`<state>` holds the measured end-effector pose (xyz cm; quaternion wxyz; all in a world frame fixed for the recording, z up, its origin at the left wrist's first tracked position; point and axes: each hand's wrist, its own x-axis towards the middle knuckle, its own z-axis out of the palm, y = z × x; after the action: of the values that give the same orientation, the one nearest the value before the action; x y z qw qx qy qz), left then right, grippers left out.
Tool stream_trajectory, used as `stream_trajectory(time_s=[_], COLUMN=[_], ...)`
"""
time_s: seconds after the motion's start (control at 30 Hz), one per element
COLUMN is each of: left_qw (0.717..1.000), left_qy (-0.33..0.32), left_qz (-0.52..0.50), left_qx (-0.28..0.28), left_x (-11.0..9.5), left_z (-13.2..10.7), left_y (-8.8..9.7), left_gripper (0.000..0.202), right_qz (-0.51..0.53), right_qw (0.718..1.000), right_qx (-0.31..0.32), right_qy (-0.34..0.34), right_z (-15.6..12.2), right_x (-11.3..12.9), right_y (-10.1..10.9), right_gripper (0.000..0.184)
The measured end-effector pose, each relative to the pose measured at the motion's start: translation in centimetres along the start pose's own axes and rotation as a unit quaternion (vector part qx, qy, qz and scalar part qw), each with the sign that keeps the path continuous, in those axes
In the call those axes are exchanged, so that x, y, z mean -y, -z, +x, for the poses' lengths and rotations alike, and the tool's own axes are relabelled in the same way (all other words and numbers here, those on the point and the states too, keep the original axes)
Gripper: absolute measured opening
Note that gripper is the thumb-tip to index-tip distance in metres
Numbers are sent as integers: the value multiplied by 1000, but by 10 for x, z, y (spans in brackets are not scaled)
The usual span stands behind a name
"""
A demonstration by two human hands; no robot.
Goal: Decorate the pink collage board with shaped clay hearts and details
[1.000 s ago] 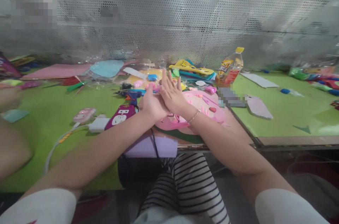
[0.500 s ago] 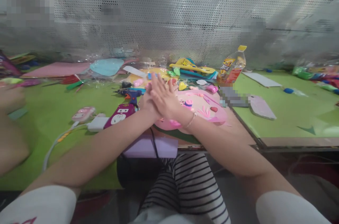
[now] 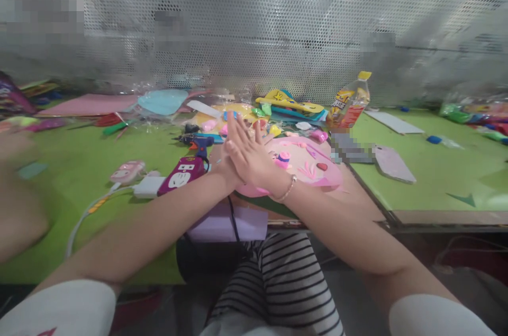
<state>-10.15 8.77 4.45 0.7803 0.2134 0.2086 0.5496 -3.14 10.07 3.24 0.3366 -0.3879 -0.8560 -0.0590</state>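
Note:
My right hand [image 3: 254, 159] lies flat across my left hand [image 3: 225, 168], palm against palm, fingers stretched out and pointing up and away. Most of the left hand is behind the right one. Whether anything lies between the palms is hidden. Just beyond and beneath them is a pink board [image 3: 331, 177] with clay-like pieces on it: a pink branching shape [image 3: 306, 171], a red oval [image 3: 321, 166] and a pink-and-blue piece [image 3: 283, 159]. Left of my hands are a blue glue gun [image 3: 203, 143] and a purple power strip [image 3: 180, 174].
A drink bottle [image 3: 351, 103] with a yellow cap stands at the back right, near a phone [image 3: 395, 164]. Yellow cut-outs [image 3: 291, 102] are stacked behind. A white charger [image 3: 148, 187] and its cable lie left. Another person's blurred arm [image 3: 19, 203] reaches in at the far left.
My right hand has shifted slightly against the left, and its fingers look a little closer together. The palms stay pressed together. The other person's arm at the left is blurred in both frames.

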Motion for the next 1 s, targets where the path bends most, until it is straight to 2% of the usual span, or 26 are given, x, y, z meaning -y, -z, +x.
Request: stream_trajectory(time_s=[0.07, 0.2, 0.33, 0.5, 0.63, 0.7, 0.8, 0.93, 1.0], left_qw=[999, 994, 990, 988, 991, 992, 991, 993, 994], left_qy=[-2, 7, 27, 46, 50, 46, 46, 47, 35], left_qz=[-18, -47, -54, -50, -40, -37, -35, -27, -28], left_qx=[28, 95, 130, 139, 115, 110, 117, 100, 99], left_x=[1, 1, 2, 3, 1, 0, 1, 1, 0], left_z=[1, 2, 5, 3, -2, -3, -4, -7, -8], left_y=[2, 2, 1, 1, 1, 0, -3, -6, -6], left_gripper=[46, 65, 69, 69, 65, 65, 71, 67, 66], right_qz=[-7, 1, 10, -43, -42, -38, -26, 7, 9], right_qw=[1000, 994, 988, 982, 987, 988, 976, 984, 981], right_qx=[16, -10, -32, -31, -7, 2, 15, 42, 42], right_qy=[-22, -109, -149, -180, -154, -151, -217, -175, -192], right_z=[2, 14, 19, 13, 10, 11, 13, 14, 14], right_x=[-5, -31, -49, -37, -19, -18, -21, -20, -15], right_y=[-2, -4, -1, 8, 11, 12, 15, 17, 16], right_gripper=[60, 63, 67, 65, 61, 60, 61, 60, 61])
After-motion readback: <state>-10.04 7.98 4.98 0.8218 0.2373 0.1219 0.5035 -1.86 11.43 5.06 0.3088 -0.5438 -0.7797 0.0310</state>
